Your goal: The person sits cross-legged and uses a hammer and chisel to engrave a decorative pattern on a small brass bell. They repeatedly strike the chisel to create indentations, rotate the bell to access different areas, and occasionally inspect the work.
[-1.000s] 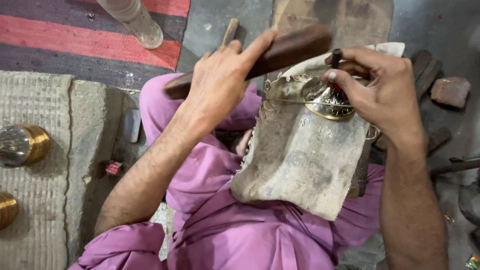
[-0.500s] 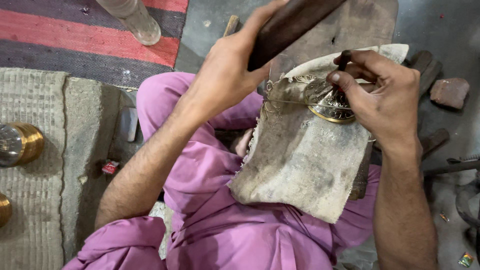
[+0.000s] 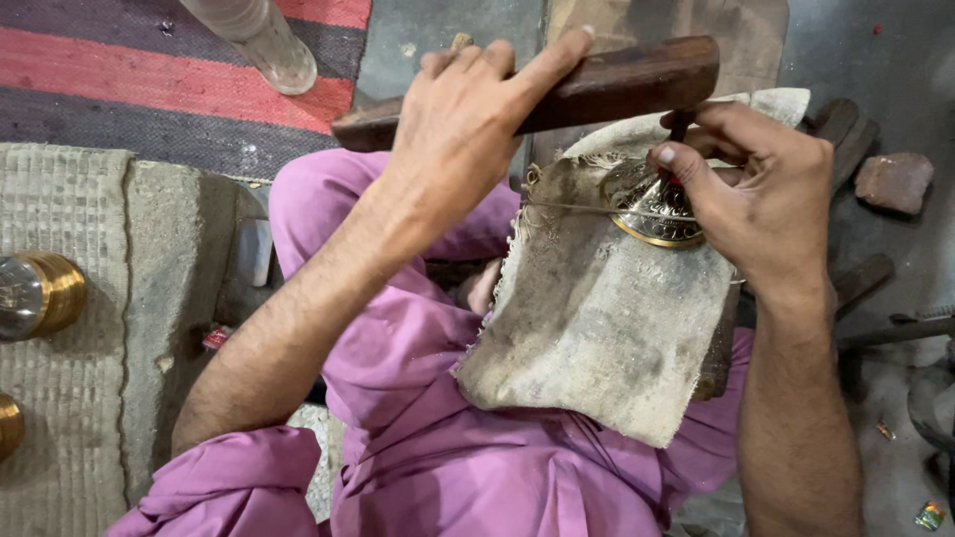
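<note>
Clear plastic bottle (image 3: 261, 42) on a striped rug (image 3: 119, 70), far left of the fingers; brass cylinders (image 3: 40, 293) lower left; reddish stone (image 3: 893, 181) right.

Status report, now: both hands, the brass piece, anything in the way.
Left hand shut on wooden mallet, over the chisel. Right hand pinching thin chisel on brass piece. Brass piece on worn cloth across lap. Nothing in the way.
</note>
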